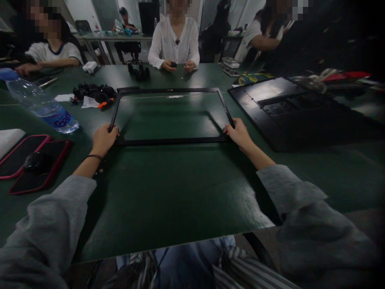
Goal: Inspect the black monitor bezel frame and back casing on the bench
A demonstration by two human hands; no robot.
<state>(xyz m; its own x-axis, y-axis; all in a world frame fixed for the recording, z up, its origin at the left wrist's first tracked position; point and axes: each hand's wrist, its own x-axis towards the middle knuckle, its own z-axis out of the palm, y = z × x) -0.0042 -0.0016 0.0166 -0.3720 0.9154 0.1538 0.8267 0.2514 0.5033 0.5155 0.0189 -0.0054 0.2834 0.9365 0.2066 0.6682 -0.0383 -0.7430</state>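
Observation:
A thin black rectangular frame (173,141), which looks like a screen bezel, is held between my two hands over the green table (180,184). The table's surface shows through its open middle, and its shadow falls there. My left hand (104,140) is closed around the left side near the lower corner. On the opposite side, my right hand (237,131) grips the frame near its lower right corner. To the right of my right hand lies a large dark flat panel (288,116), tilted back to a shiny patch at its far part.
At left stand a water bottle (45,104) and two phones in red and pink cases (55,164), with a small black object (37,161) on top. Black gear (94,93) lies farther back. A person in white (174,40) sits opposite; others sit at both sides.

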